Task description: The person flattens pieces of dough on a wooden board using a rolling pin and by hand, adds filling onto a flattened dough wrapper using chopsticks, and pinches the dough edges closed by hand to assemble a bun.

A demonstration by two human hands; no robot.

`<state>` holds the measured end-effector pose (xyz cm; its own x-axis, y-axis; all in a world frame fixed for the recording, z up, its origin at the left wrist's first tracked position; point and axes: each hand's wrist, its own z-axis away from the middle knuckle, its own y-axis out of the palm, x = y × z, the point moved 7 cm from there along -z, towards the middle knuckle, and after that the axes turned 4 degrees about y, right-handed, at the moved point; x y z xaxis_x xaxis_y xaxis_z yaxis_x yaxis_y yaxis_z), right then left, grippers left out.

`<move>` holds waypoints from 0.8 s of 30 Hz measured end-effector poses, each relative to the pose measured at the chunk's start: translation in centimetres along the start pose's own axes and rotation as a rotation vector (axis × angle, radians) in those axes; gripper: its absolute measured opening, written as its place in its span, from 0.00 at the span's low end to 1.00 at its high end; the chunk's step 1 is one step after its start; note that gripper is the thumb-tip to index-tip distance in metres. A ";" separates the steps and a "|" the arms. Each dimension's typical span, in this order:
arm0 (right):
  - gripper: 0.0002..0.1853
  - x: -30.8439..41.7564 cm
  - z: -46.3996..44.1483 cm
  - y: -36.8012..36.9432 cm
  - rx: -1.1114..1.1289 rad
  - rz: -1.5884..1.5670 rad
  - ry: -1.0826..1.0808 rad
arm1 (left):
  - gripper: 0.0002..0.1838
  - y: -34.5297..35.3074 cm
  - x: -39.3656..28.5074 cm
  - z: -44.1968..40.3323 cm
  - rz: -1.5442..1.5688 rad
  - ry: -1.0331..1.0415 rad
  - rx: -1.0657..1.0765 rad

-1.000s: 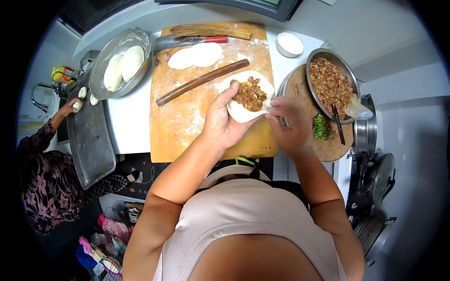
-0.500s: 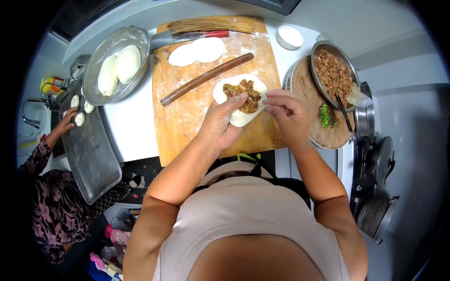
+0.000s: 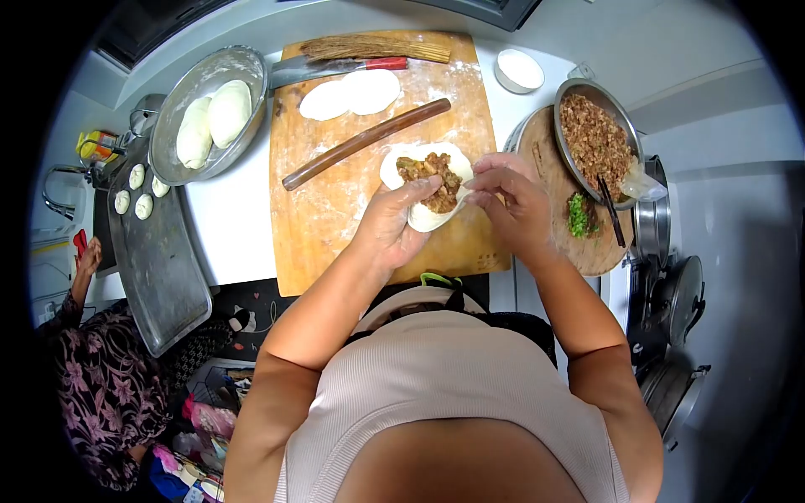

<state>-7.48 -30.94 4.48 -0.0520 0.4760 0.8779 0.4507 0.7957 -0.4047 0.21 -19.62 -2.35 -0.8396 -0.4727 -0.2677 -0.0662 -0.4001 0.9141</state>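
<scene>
My left hand holds a round dough wrapper from below, its thumb resting on the brown meat filling. At the wrapper's right edge, the fingers of my right hand are closed in a pinch on the dough. Beyond them a dark rolling pin lies slantwise on the floured wooden board. Two flat dough rounds overlap behind the pin. A knife with a red handle and a straw brush lie at the board's back edge.
At left, a metal bowl holds dough lumps; beside it a dark tray bears several small buns. A co-worker's hand is at far left. At right are a bowl of filling, chopsticks, chopped greens and a white bowl.
My right fingers have shifted along the wrapper's edge, drawing the dough inward a little. The co-worker's hand has left the tray, where another small bun now sits.
</scene>
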 end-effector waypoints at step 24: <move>0.11 0.3 -1.3 -3.6 0.172 0.124 -0.101 | 0.18 2.5 2.6 -1.1 -0.239 -0.067 0.000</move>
<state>-7.98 -34.10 6.54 -0.0986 0.6026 0.7920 0.3011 0.7766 -0.5534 -1.54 -22.69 -1.13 -0.8342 -0.3115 -0.4552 -0.2669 -0.4941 0.8274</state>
